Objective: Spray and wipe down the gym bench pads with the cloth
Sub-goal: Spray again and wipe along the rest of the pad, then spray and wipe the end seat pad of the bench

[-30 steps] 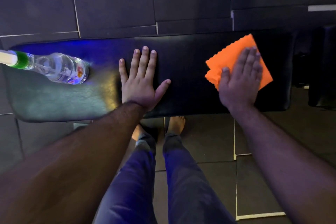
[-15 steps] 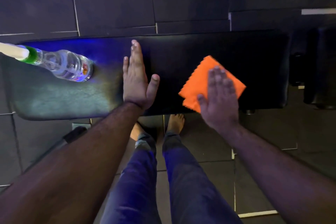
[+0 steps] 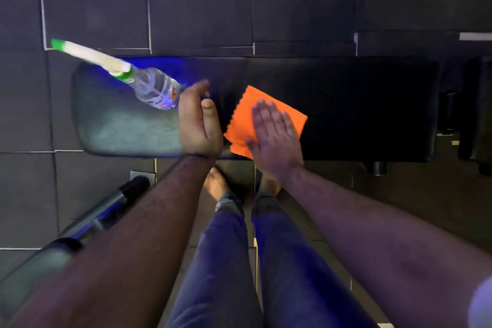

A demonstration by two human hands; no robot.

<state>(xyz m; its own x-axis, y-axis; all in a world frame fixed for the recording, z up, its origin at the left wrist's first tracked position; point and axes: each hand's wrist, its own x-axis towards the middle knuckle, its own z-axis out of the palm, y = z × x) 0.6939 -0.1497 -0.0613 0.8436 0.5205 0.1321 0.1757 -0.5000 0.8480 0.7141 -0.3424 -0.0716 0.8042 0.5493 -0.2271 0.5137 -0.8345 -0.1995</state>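
- Dark floor tiles (image 3: 199, 8) with pale grout lines are filling the head view, and a long black padded desk (image 3: 359, 104) is lying across the middle of it, glowing blue along its far left edge.
- An orange cloth (image 3: 246, 112) with a zigzag edge is lying on the desk near its front edge, roughly at the middle of the pad's length.
- The right hand (image 3: 274, 138) is pressing flat on the cloth, its fingers (image 3: 266, 114) stretched out and lying close together, open and not gripping; the cloth is showing beyond the fingers on the left and far sides.
- The left hand (image 3: 198, 125) is standing on its edge on the pad just left of the cloth, thumb uppermost, fingers extended and loosely together, holding nothing.
- A clear spray bottle (image 3: 153, 86) with a green collar and a white trigger head is resting tilted on the left part of the desk, its base just beside the left hand; whether the two are touching cannot be told.
- Blue trousers (image 3: 223, 261) and bare feet (image 3: 217, 184) are showing below the desk's front edge.
- A metal bar (image 3: 106, 210) with a dark grip is slanting across the floor at lower left.
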